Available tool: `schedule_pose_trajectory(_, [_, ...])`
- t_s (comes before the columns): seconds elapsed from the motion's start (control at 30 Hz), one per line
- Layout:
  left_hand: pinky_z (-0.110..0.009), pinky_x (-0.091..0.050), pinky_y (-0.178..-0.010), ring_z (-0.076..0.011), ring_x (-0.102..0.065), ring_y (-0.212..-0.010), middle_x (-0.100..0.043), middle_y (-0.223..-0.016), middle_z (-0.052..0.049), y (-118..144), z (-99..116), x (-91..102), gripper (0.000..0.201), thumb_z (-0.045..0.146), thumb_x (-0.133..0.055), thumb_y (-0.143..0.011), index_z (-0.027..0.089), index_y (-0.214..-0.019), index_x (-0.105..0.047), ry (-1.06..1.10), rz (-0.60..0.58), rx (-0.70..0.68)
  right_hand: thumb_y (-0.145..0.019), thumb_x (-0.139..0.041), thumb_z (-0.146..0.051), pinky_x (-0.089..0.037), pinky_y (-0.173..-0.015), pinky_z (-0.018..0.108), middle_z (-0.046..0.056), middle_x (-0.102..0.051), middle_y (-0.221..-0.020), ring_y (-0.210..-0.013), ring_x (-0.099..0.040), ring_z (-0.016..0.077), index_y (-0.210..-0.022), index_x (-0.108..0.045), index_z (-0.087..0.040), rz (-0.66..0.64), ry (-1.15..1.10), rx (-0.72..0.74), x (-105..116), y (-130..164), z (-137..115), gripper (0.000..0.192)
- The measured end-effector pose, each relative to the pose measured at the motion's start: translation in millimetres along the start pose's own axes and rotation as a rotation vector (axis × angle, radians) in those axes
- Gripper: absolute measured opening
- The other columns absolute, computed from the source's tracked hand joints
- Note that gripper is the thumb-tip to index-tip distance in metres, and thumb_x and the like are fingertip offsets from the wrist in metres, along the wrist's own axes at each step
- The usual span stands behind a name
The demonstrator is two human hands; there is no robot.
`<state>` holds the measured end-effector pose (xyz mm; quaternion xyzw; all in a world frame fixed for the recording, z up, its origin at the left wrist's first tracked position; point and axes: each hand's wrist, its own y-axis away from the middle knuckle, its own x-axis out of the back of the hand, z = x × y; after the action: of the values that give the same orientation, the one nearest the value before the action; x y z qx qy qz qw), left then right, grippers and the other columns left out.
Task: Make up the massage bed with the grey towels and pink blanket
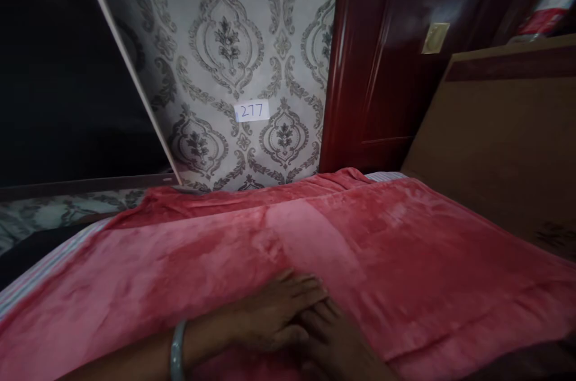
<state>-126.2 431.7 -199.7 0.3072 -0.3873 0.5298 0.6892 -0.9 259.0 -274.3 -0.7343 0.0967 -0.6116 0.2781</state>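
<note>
A pink-red plush blanket (405,249) lies spread over a surface with striped cloth (58,261) showing at its edges. My left hand (274,312), with a pale bangle (177,350) on its wrist, rests low in the middle over the blanket. Its fingers are stretched out and point to the right. Close against it, my right hand (335,333) comes in from the lower right, its fingers partly overlapped by the left ones. Neither hand shows an object in it. The underside of both palms is hidden.
A large dark screen (67,81) stands at the left. Behind the blanket is patterned wallpaper (225,51) with a paper label (252,110) reading 277. On the right are a dark red wooden panel (351,99), a cardboard box (504,135) and a bottle (549,12) on top.
</note>
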Motion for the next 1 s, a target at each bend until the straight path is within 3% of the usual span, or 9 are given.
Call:
schedule_pose_trajectory(0.1, [-0.057, -0.010, -0.126, -0.0284, -0.025, -0.153, -0.034, -0.162, -0.012, 12.4, -22.5, 1.1, 0.065, 0.054, -0.044, -0.100, 0.023, -0.157, -0.034, -0.082, -0.047, 0.026, -0.093, -0.061, -0.054, -0.043, -0.111, 0.040, 0.004, -0.061, -0.140, -0.130, -0.053, 0.0245, -0.145, -0.052, -0.032, -0.053, 0.081, 0.089, -23.0, -12.6, -4.1, 0.057])
schedule_pose_trajectory(0.23, [-0.060, -0.001, -0.125, -0.0284, -0.016, -0.155, -0.028, -0.165, -0.006, 12.1, -98.4, 18.2, 0.063, 0.058, -0.040, -0.100, 0.034, -0.157, -0.033, -0.257, 0.038, 0.045, -0.100, -0.051, -0.051, -0.038, -0.114, 0.035, 0.004, -0.058, -0.144, -0.133, -0.051, 0.0207, -0.145, -0.052, -0.030, 0.062, 0.356, 0.227, -40.3, -1.6, 7.8, 0.050])
schedule_pose_trajectory(0.4, [-0.062, -0.006, -0.124, -0.0298, -0.016, -0.155, -0.026, -0.166, -0.007, 12.4, -192.8, 64.0, 0.060, 0.057, -0.030, -0.102, 0.033, -0.157, -0.033, -0.374, 0.122, 0.421, -0.104, -0.049, -0.041, -0.035, -0.116, 0.035, 0.002, -0.057, -0.145, -0.127, -0.056, 0.0190, -0.148, -0.048, -0.031, 0.121, 0.454, 0.271, -50.4, 3.1, 16.8, 0.045])
schedule_pose_trajectory(0.57, [-0.060, -0.008, -0.124, -0.0276, -0.016, -0.155, -0.027, -0.166, -0.007, 18.8, -233.1, 90.7, 0.057, 0.047, -0.029, -0.104, 0.028, -0.158, -0.032, -0.412, 0.153, 0.616, -0.105, -0.046, -0.038, -0.036, -0.115, 0.032, 0.000, -0.062, -0.140, -0.122, -0.060, 0.0169, -0.147, -0.050, -0.032, 0.138, 0.463, 0.313, -54.9, -1.7, 20.0, 0.043])
schedule_pose_trajectory(0.67, [-0.061, -0.009, -0.123, -0.0288, -0.021, -0.154, -0.029, -0.165, -0.008, 17.9, -226.3, 95.1, 0.057, 0.048, -0.032, -0.103, 0.029, -0.157, -0.033, -0.397, 0.153, 0.628, -0.104, -0.047, -0.044, -0.035, -0.116, 0.031, 0.000, -0.067, -0.133, -0.120, -0.061, 0.0170, -0.147, -0.051, -0.031, 0.155, 0.448, 0.320, -52.7, -0.4, 22.3, 0.046])
schedule_pose_trajectory(0.77, [-0.059, -0.007, -0.124, -0.0291, -0.018, -0.155, -0.025, -0.166, -0.011, 22.4, -195.1, 92.2, 0.063, 0.051, -0.034, -0.102, 0.024, -0.159, -0.029, -0.394, 0.173, 0.629, -0.101, -0.049, -0.054, -0.039, -0.111, 0.028, 0.002, -0.066, -0.135, -0.123, -0.060, 0.0173, -0.153, -0.043, -0.029, 0.077, 0.326, 0.296, -36.4, -1.0, 18.2, 0.058])
schedule_pose_trajectory(0.83, [-0.055, -0.009, -0.126, -0.0276, -0.018, -0.155, -0.025, -0.166, -0.012, 33.0, -160.4, 82.0, 0.065, 0.052, -0.036, -0.101, 0.022, -0.158, -0.031, -0.342, 0.161, 0.547, -0.100, -0.050, -0.054, -0.043, -0.108, 0.027, 0.003, -0.062, -0.140, -0.128, -0.057, 0.0173, -0.157, -0.036, -0.029, -0.016, 0.190, 0.225, -17.5, -9.2, 8.8, 0.064])
schedule_pose_trajectory(0.93, [-0.050, -0.016, -0.126, -0.0260, -0.024, -0.153, -0.033, -0.163, -0.009, 58.8, -96.2, 52.5, 0.059, 0.052, -0.038, -0.101, 0.025, -0.153, -0.042, -0.174, 0.117, 0.296, -0.102, -0.051, -0.042, -0.043, -0.109, 0.028, 0.001, -0.057, -0.146, -0.132, -0.054, 0.0171, -0.156, -0.037, -0.031, -0.106, 0.016, 0.110, 4.9, -38.1, -13.9, 0.057])
schedule_pose_trajectory(1.0, [-0.050, -0.017, -0.126, -0.0252, -0.027, -0.153, -0.036, -0.163, -0.007, 78.3, -58.9, 28.5, 0.057, 0.051, -0.040, -0.101, 0.027, -0.153, -0.042, -0.098, 0.049, 0.150, -0.103, -0.050, -0.042, -0.043, -0.110, 0.030, 0.000, -0.056, -0.147, -0.132, -0.053, 0.0172, -0.152, -0.045, -0.033, -0.157, -0.058, 0.181, 2.7, -61.5, -30.4, 0.050])
